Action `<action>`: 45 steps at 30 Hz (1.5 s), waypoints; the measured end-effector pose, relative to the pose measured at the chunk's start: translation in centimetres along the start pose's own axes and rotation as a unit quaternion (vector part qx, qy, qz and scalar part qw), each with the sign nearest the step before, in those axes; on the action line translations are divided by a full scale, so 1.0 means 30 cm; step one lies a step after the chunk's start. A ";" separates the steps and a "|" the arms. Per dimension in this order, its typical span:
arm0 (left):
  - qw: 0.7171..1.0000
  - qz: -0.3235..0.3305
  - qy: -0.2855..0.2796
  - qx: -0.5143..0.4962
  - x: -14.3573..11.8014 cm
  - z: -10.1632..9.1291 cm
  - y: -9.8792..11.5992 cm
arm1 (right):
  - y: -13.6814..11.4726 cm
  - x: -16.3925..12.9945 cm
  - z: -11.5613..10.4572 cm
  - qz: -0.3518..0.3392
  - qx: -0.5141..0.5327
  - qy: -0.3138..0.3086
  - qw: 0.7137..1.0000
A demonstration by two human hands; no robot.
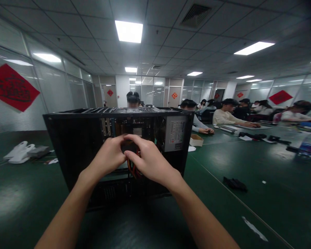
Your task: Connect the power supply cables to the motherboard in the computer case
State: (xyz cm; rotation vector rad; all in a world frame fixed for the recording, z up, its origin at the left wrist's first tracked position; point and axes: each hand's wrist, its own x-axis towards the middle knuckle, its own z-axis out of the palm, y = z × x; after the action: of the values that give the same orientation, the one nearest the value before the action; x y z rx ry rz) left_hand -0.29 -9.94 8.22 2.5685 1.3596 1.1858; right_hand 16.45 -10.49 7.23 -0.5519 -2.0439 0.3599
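With both hands, left (110, 156) and right (147, 159), pinched together on something hidden inside the case (75, 138), tugging blind risks snagging the orange wires (132, 170).

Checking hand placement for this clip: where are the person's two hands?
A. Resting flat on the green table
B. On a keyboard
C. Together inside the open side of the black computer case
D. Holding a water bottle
C: the left hand and right hand meet, fingers curled, in the open computer case.
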 end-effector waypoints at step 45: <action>0.999 0.031 0.021 -0.016 0.007 0.116 0.021 | 0.182 0.023 -0.045 0.140 0.118 0.043 0.982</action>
State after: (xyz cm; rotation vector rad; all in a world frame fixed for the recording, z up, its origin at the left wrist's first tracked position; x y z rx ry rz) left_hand 2.38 -9.06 6.07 2.5972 1.2653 1.2671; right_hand 18.60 -5.42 5.89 -0.6968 -1.8112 0.7233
